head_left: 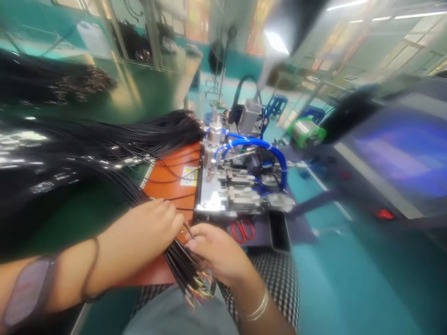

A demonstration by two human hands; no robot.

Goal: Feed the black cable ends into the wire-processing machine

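Observation:
My left hand (146,232) is closed around a thick bundle of thin black cables (181,265) at the front edge of the orange plate (167,179). The cables' stripped ends with coloured cores (200,291) hang over my lap. My right hand (218,253) pinches a single black cable (188,229) at the top of that bundle, right beside my left fingers. More black cables (104,139) fan out to the left across the green bench. Just beyond my hands stands a small metal machine (230,186) with blue air hoses (258,144).
Red-handled scissors (243,230) lie in front of the machine beside a black tray (279,232). A grey control box with a screen (394,163) and a red switch (384,214) stands at right. A green-flanged spool (307,132) sits behind the machine. Another cable pile (52,79) lies far left.

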